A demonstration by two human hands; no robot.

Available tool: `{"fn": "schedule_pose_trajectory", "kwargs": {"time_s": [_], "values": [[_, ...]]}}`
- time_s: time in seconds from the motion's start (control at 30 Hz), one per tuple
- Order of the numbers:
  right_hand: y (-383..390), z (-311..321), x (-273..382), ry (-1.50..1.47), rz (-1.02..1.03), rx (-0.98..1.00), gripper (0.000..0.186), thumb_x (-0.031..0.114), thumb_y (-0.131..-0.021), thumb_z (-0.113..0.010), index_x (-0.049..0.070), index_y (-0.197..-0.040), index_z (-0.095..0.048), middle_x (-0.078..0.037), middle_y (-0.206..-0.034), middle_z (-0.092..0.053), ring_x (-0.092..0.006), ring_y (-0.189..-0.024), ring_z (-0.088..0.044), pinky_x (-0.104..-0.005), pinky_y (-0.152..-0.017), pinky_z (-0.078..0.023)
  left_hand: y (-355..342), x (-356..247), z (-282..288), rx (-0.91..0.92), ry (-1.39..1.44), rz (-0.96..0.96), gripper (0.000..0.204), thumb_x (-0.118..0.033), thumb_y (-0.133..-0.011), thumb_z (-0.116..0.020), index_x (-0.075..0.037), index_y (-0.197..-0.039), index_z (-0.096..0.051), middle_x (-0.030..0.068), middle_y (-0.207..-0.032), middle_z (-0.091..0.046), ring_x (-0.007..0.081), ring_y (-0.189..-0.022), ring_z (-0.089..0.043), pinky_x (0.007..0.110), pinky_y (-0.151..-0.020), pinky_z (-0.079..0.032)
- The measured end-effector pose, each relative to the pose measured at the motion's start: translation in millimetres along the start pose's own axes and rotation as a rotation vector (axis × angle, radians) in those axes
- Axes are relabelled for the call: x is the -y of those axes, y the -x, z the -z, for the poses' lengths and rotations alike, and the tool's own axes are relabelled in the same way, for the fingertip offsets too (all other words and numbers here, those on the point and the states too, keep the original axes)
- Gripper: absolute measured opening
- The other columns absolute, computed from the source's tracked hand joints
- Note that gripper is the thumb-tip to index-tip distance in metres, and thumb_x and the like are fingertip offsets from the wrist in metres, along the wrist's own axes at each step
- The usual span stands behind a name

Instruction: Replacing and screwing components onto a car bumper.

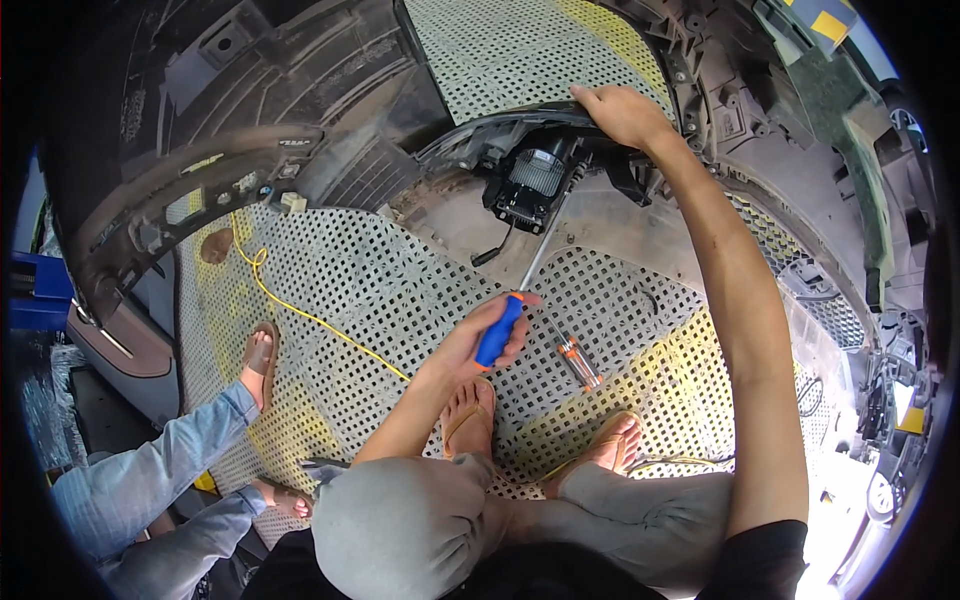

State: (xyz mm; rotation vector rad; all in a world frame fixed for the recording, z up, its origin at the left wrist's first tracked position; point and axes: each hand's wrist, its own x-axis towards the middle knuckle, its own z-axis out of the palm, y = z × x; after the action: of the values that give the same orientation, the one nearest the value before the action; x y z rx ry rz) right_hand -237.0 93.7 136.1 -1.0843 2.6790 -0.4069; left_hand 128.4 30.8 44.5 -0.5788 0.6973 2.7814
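Observation:
My left hand is closed round the blue and orange handle of a screwdriver. Its long metal shaft points up and away, the tip close to a spring-like part beside a black ribbed device; whether it touches a screw is too small to tell. This device is mounted on the inside of a large dusty black plastic bumper. With my arm stretched out, my right hand grips the bumper's upper edge to the right of the device; some of its fingertips are hidden.
A second screwdriver with a clear and orange handle lies on the perforated mat near my feet. A yellow cord runs across the mat at left. Another person's jeans-clad leg and sandal are at the left.

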Motion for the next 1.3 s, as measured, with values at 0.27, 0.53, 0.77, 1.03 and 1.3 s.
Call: {"fn": "schedule_pose_trajectory", "kwargs": {"time_s": [0.27, 0.53, 0.77, 1.03, 1.3], "values": [[1.3, 0.3, 1.6, 0.013, -0.011, -0.005, 0.074, 0.06, -0.102, -0.03, -0.001, -0.112, -0.071, -0.028, -0.119, -0.067, -0.0432, -0.115, -0.062, -0.0484, -0.102, -0.045, 0.5, 11.3, 14.7, 0.24, 0.242, 0.111, 0.06, -0.031, -0.106, -0.054, -0.015, -0.157, -0.028, -0.001, -0.072, -0.044, 0.0037, -0.043, -0.035, 0.018, -0.036, -0.03], [-8.2, -3.6, -5.7, 0.078, -0.039, 0.035, 0.067, 0.057, -0.102, -0.03, 0.007, -0.123, -0.07, -0.021, -0.131, -0.065, -0.0391, -0.123, -0.06, -0.0483, -0.107, -0.044, -0.5, 13.0, 1.5, -0.235, -0.851, -0.162, 0.037, -0.017, -0.101, -0.061, -0.009, -0.136, -0.052, -0.0037, -0.067, -0.048, 0.0047, -0.045, -0.041, 0.023, -0.04, -0.029], [4.5, -8.3, 0.0, 0.085, 0.034, 0.051, 0.037, 0.036, -0.095, -0.048, 0.01, -0.103, -0.073, -0.018, -0.106, -0.072, -0.0366, -0.103, -0.068, -0.0476, -0.09, -0.054, -7.5, 19.1, 7.1, -0.465, -1.022, -0.192, 0.025, -0.024, -0.099, -0.063, -0.005, -0.116, -0.063, -0.0009, -0.07, -0.055, 0.0074, -0.052, -0.049, 0.024, -0.045, -0.037], [15.8, 9.0, 2.9, -0.112, -0.086, 0.103, 0.05, 0.043, -0.091, -0.049, 0.008, -0.118, -0.072, -0.017, -0.127, -0.067, -0.0341, -0.12, -0.063, -0.043, -0.102, -0.049, -5.2, -9.8, 23.8, -0.071, -0.227, 0.063, 0.031, -0.036, -0.108, -0.05, -0.006, -0.105, -0.057, -0.0027, -0.061, -0.038, 0.0064, -0.037, -0.031, 0.026, -0.03, -0.029], [21.8, 13.7, 5.0, -0.229, -0.1, 0.028, 0.056, 0.047, -0.094, -0.045, 0.009, -0.128, -0.068, -0.017, -0.135, -0.063, -0.0329, -0.127, -0.059, -0.0431, -0.107, -0.046, -17.8, 7.4, 9.5, -0.544, -1.482, -0.292, 0.029, -0.028, -0.105, -0.055, -0.002, -0.115, -0.055, -0.0005, -0.061, -0.046, 0.0072, -0.039, -0.038, 0.027, -0.037, -0.031]]}}
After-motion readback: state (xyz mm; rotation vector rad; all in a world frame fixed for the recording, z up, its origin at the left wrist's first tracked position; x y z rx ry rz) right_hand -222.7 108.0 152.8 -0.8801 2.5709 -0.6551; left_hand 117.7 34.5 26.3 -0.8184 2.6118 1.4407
